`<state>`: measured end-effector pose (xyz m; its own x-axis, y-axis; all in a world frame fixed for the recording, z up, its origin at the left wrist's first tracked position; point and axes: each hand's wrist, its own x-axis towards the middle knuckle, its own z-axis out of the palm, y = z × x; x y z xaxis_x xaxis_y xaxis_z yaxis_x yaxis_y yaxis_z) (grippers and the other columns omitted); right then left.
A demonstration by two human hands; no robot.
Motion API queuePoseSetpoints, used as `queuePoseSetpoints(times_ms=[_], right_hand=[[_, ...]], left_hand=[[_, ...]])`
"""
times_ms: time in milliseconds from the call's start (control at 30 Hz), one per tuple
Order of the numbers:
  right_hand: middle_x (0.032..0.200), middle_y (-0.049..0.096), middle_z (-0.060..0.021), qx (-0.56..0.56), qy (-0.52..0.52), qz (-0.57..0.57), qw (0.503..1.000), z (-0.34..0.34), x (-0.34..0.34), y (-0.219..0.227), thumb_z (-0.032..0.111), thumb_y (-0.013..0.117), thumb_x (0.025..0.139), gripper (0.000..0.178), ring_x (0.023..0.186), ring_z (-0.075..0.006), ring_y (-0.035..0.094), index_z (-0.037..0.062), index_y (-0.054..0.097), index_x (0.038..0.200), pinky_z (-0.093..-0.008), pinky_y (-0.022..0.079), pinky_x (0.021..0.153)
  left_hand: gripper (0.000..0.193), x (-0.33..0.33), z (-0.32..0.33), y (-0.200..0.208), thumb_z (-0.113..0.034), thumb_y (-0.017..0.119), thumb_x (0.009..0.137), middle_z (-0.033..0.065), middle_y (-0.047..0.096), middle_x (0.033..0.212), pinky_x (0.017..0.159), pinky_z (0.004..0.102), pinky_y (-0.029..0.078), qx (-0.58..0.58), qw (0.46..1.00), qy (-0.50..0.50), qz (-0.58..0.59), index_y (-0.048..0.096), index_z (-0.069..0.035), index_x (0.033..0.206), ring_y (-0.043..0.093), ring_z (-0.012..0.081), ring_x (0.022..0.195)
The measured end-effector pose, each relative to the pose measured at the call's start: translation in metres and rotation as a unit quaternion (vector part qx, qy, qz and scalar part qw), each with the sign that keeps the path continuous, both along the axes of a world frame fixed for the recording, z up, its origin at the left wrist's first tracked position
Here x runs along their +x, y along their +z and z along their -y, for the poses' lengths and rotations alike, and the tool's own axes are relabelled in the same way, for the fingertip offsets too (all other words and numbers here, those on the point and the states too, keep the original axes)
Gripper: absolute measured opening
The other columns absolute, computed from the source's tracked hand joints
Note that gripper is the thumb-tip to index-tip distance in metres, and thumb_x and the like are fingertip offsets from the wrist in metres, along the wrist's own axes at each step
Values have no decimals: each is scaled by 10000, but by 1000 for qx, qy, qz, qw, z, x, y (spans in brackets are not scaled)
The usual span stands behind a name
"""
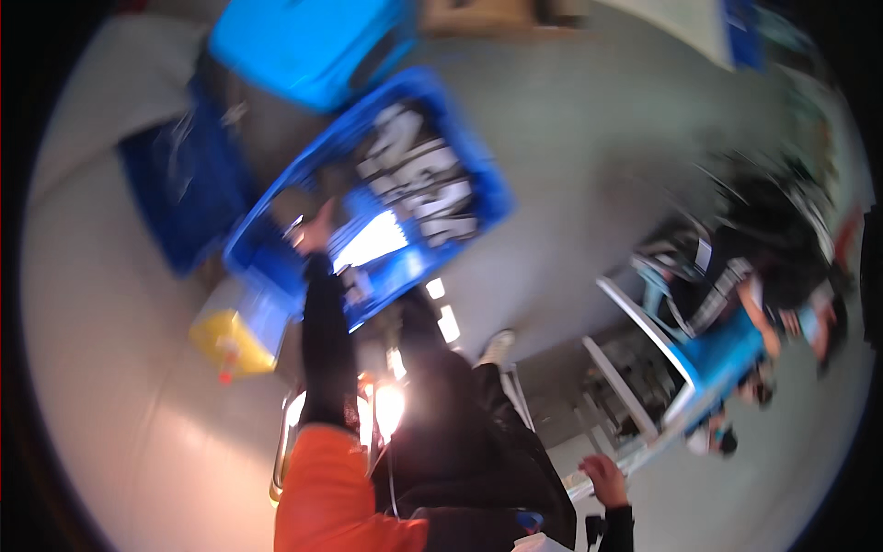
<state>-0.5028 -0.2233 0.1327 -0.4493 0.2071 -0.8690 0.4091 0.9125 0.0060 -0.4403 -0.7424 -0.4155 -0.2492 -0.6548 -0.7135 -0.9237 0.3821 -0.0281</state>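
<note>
My left hand (315,230) reaches down into a blue plastic crate (494,198), its arm in an orange and black sleeve. Motion blurs its fingers, and I cannot tell if they hold the brownish, glinting thing beside them. Several black-and-white packed items (428,175) lie in a row along the crate's right side. A bright white sheet-like thing (372,241) lies right of the hand, inside the crate. Off to the lower right, my right hand (605,480) has its fingers apart, near the edge of a white-framed table, and nothing shows in it.
A bright blue bin (308,46) stands beyond the crate, and a dark blue crate (184,189) sits to its left. A translucent jug with yellow contents (239,327) is close by. At right, people in dark clothes are beside a blue-topped table (727,354).
</note>
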Motion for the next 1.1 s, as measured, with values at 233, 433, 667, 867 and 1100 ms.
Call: queuePoseSetpoints(times_ms=[233, 433, 667, 867, 1100], right_hand=[[1053, 591, -129, -151, 128, -77, 977, -15, 12, -7, 264, 594, 820, 351, 944, -275, 580, 33, 545, 1080, -365, 464, 802], [1255, 452, -157, -194, 288, -369, 862, -3, 42, -5, 318, 688, 713, 630, 1169, -320, 423, 19, 438, 1208, -433, 344, 964], [1164, 512, -153, -171, 265, -470, 824, -43, 83, 18, 356, 742, 641, 696, 1130, -328, 460, 31, 452, 1184, -456, 352, 959], [821, 613, -147, -138, 22, -554, 821, -129, 141, 49, 357, 742, 623, 432, 811, -337, 593, 48, 558, 863, -427, 470, 697], [698, 616, -103, 80, -101, -541, 831, -158, 206, 84, 358, 733, 610, 341, 666, -283, 618, 70, 593, 727, -396, 485, 587]], left_hand=[[604, 42, -16, 219, -360, 767, 623, 187, 634, 913, 714, 378, 527, -143, 936, -197, -253, 551, -11, 1067, 632, 323, 837], [177, -4, -165, 352, -262, 656, 715, 99, 620, 801, 560, 385, 490, -10, 745, -620, -247, 603, -108, 786, 632, 264, 704], [129, -16, -385, 559, -53, 505, 752, 88, 570, 827, 600, 396, 488, 26, 520, -772, -365, 532, -83, 874, 601, 271, 750], [118, -12, -502, 618, -64, 534, 715, 102, 535, 785, 626, 374, 453, 57, 385, -828, -403, 508, -55, 830, 574, 275, 745], [294, 25, -586, 649, -105, 603, 686, 116, 539, 885, 710, 376, 458, 158, 212, -865, -426, 485, -27, 944, 558, 284, 857]])
